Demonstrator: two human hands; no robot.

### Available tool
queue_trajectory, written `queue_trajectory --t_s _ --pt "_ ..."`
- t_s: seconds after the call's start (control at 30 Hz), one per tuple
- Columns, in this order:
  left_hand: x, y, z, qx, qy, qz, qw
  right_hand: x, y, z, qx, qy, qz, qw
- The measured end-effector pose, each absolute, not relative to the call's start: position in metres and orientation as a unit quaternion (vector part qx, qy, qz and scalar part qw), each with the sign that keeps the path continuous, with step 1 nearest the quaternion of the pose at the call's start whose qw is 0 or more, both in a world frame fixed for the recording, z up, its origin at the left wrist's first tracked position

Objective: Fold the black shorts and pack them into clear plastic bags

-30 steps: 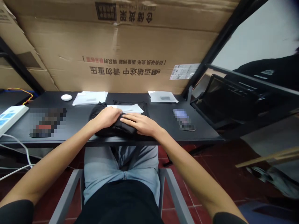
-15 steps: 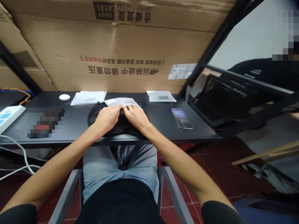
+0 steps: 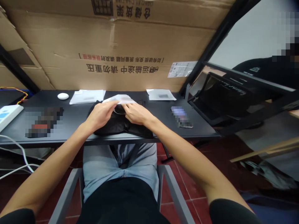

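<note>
A frosted white plastic bag (image 3: 123,99) lies over a folded black fabric item (image 3: 116,127) on the desk before me. My left hand (image 3: 101,114) pinches the near edge of the bag between thumb and fingers. Close beside it on the right, my right hand (image 3: 136,113) has its fingers curled at the same edge, the fingertips partly hidden. Between the hands, a dark gap with a thin pale rim shows under the bag's edge.
On the black desk (image 3: 72,124) are two more frosted bags (image 3: 87,96) (image 3: 161,95), a white mouse-like oval object (image 3: 63,96), and blurred phone-like items (image 3: 181,116) (image 3: 45,121). Cardboard (image 3: 121,40) stands behind. A power strip (image 3: 10,115) is left; a person in black (image 3: 263,70) is right.
My hands have drawn slightly apart, the left one shifting left. A gap has appeared at the bag's near edge, and the black fabric lies spread a little further right.
</note>
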State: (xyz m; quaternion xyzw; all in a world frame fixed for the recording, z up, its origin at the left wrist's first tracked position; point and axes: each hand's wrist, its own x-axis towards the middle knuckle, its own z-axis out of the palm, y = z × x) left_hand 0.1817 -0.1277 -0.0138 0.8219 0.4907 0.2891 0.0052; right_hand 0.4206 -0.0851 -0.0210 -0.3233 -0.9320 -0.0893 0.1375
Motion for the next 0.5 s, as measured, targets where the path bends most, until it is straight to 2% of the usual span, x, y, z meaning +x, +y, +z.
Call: queue_trajectory --t_s 0.07,0.13,0.33,0.4,0.5 --pt "0.178 -0.127 -0.015 0.829 0.478 0.291 0.01 0.43 -0.089 -0.019 -0.306 -0.938 -0.11 0.117" --pt "0.179 -0.129 -0.015 0.835 0.475 0.279 0.004 0.433 -0.096 -0.016 -0.352 -0.921 -0.131 0.1" --pt "0.199 -0.146 -0.008 0.812 0.536 0.214 -0.083 0.429 -0.119 -0.01 -0.445 -0.88 -0.147 0.074" --pt "0.199 -0.152 -0.008 0.803 0.555 0.2 -0.088 0.433 -0.123 -0.011 -0.41 -0.89 -0.174 0.096" --pt "0.189 -0.158 -0.012 0.769 0.602 0.207 -0.056 0.447 -0.129 -0.014 -0.257 -0.927 -0.237 0.134"
